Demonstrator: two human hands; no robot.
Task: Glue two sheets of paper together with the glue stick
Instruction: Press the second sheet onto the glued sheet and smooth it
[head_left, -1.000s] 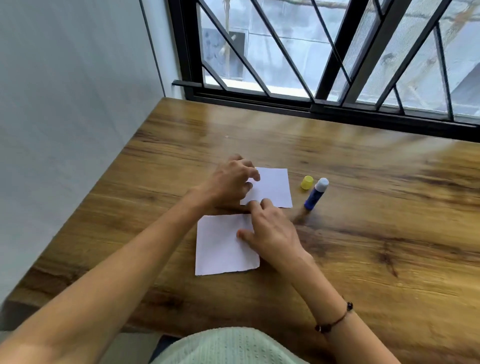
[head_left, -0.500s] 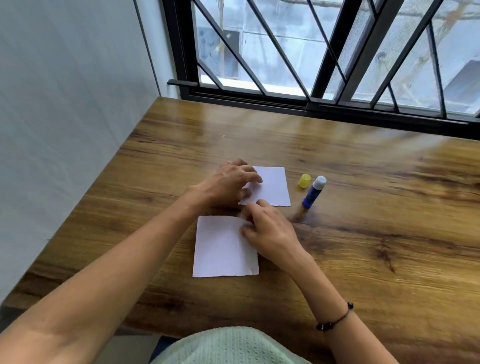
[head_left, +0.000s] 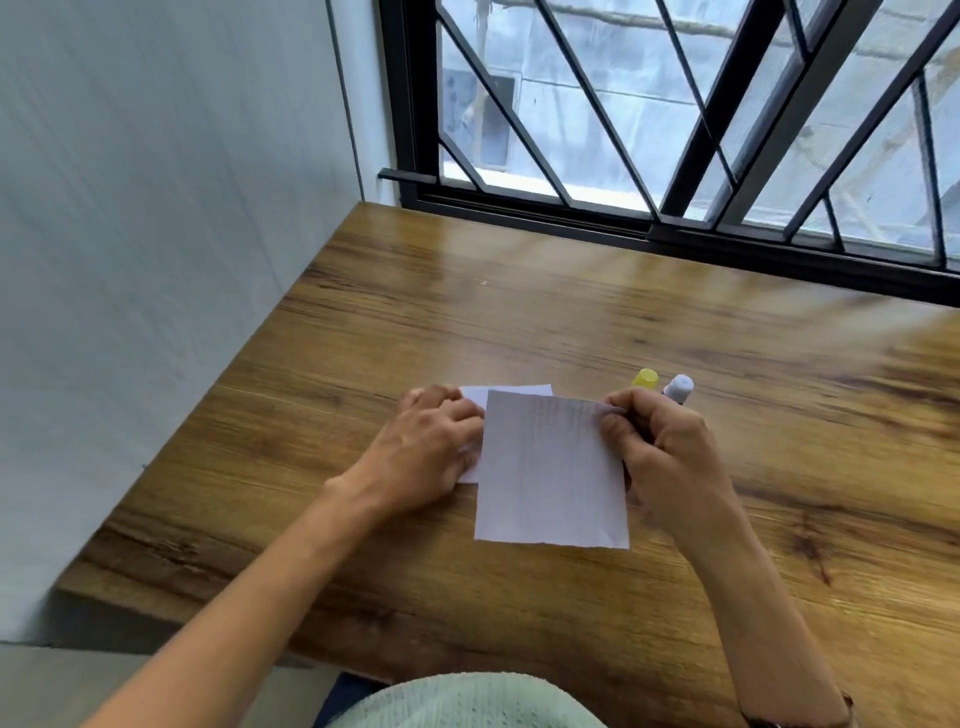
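Observation:
A white paper sheet (head_left: 550, 473) is held over a second white sheet (head_left: 511, 391), which lies flat on the wooden table (head_left: 363, 364) and shows only along its far and left edges. My right hand (head_left: 660, 452) pinches the top sheet at its upper right corner. My left hand (head_left: 431, 447) rests flat on the lower sheet's left side, touching the top sheet's left edge. The glue stick (head_left: 679, 388), uncapped with a white tip, stands just behind my right hand. Its yellow cap (head_left: 645, 378) lies beside it.
A white wall (head_left: 156, 260) runs along the table's left edge. A black barred window (head_left: 675, 130) closes off the far side. The near table edge is close to my body.
My right hand lifted the near sheet and moved it away from me and to the right, over the far sheet. My left hand stayed on the far sheet. The camera view shifted.

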